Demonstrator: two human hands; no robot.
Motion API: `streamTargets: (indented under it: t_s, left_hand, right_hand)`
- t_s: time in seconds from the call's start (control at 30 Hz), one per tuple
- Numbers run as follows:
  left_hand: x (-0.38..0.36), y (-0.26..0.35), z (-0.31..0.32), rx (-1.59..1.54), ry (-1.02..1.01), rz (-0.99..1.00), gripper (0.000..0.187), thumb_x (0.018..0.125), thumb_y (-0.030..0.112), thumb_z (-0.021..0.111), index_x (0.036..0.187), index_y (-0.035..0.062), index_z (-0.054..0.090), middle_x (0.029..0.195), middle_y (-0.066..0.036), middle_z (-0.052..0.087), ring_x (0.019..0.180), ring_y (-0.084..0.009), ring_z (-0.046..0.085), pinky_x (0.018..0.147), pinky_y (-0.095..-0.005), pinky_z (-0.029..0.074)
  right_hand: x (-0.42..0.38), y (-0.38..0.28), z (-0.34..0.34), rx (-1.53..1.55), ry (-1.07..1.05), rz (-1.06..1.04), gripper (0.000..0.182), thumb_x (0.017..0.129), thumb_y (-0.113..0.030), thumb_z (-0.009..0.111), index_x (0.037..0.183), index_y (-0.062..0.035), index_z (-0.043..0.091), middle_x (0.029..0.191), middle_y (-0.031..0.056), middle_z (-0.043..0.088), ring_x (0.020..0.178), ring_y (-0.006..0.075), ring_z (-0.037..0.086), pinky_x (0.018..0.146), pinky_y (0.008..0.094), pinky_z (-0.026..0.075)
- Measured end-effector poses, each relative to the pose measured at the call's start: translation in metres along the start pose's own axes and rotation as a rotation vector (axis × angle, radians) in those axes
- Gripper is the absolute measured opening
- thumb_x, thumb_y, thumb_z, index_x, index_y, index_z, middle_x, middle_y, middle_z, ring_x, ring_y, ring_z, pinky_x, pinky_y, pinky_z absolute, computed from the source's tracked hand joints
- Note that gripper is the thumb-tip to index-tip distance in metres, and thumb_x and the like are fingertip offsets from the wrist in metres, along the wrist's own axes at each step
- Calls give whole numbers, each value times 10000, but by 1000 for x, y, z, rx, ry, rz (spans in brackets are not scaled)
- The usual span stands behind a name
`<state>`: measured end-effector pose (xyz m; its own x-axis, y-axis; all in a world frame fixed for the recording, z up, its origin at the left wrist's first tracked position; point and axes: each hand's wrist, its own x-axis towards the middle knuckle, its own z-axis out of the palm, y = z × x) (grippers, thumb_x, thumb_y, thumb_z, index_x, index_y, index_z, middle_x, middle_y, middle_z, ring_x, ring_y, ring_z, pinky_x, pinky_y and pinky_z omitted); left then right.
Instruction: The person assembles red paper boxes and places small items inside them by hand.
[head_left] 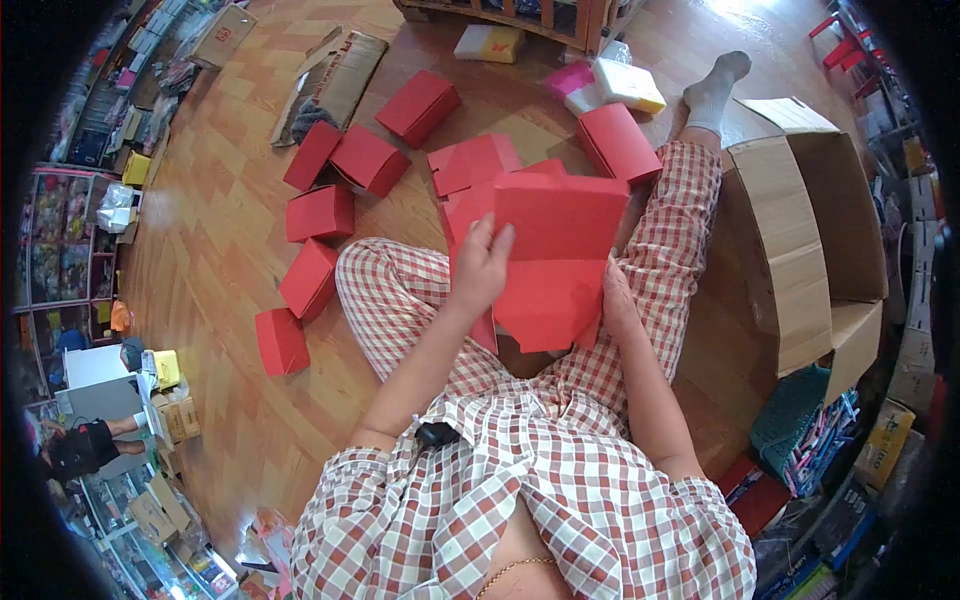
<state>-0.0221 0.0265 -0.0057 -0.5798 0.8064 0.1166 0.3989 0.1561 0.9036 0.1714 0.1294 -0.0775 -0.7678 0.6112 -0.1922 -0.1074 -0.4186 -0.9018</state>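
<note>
A partly folded red cardboard box (562, 222) is held up over my lap, its creased panels and lower flaps facing me. My left hand (481, 264) is closed on its left edge, with the thumb against the panel. At the right edge my right hand (620, 300) grips the same box, its fingers mostly hidden behind the card. Flat red card blanks (470, 163) lie on the floor just beyond it, partly covered by it. Several folded red boxes (319, 277) form a curved row left of my knee, and another red box (618, 142) sits by my outstretched leg.
A big open brown carton (780, 240) stands to my right, beside a teal basket (790, 425) of pens. Flattened cardboard (340, 80) and wrapped packs (628, 83) lie farther out. Shelves of goods line both sides. Another person (85, 447) is at the far left.
</note>
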Motion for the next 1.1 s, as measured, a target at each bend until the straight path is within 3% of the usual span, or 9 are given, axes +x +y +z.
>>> streamTargets:
  t_s: [0.07,0.13,0.2,0.4,0.5,0.63,0.73,0.87,1.1]
  left_hand:
    - [7,-9,-4,-803,11,-464,196,964,138,468,1066,-4,556,1065,-110,610,970,-199,583,899,-305,450]
    - [9,-20,-15,-857,-56,-490,258,985,146,428,1135,-33,539,1145,-106,597,1014,-169,587,890,-310,470]
    - [14,-28,-21,-881,-140,-660,270,973,140,451,1183,-17,516,1175,-120,596,1046,-197,594,931,-348,482]
    - [18,-56,-19,-1048,-126,-871,274,955,108,467,1196,-19,501,1209,-143,574,1098,-242,575,954,-402,480]
    - [12,-89,-15,-1165,-108,-924,288,957,126,469,1202,-22,498,1201,-144,577,1108,-255,569,958,-412,479]
    - [3,-115,-33,-1163,-122,-917,314,965,183,473,1208,-14,506,1184,-143,588,1094,-251,578,966,-413,474]
    - [-1,-116,-40,-1049,-58,-670,366,977,224,463,1243,-28,459,1220,-147,549,1128,-232,546,954,-379,471]
    - [-24,-103,-41,-892,28,-540,594,998,372,363,1432,5,190,1438,-174,301,1334,-244,310,1095,-381,282]
    - [-71,-71,-28,-668,-187,-209,668,995,432,307,1482,44,66,1534,-151,116,1421,-239,120,1147,-372,104]
  right_hand:
    - [3,-6,5,-136,-22,-8,534,980,-278,411,1416,7,297,1441,106,354,1334,197,315,1098,321,242]
    - [7,-23,15,-277,-38,-16,545,966,-269,428,1415,12,300,1456,119,330,1346,208,300,1102,322,234]
    - [15,-42,23,-320,-37,-317,645,912,-371,491,1423,-21,311,1476,157,285,1362,248,285,1109,377,221]
    - [20,-75,14,-681,-304,-459,851,783,-644,535,1428,-123,342,1497,180,238,1378,345,234,1091,499,235]
    - [19,-67,15,-933,-320,-410,840,790,-615,564,1422,-107,342,1499,195,218,1366,384,226,1091,502,251]
    - [6,-41,32,-1120,-337,-189,751,842,-484,586,1423,-87,325,1491,243,184,1343,413,245,1098,493,256]
    - [5,-13,37,-1025,-350,-92,725,863,-483,554,1426,-90,321,1488,247,189,1333,423,258,1093,488,262]
    - [10,9,31,-782,-216,-89,650,908,-433,496,1396,-28,353,1451,259,262,1326,410,290,1092,446,260]
    - [25,16,18,-410,-54,-14,527,1000,-371,339,1311,43,441,1308,168,499,1256,234,430,1070,331,290]
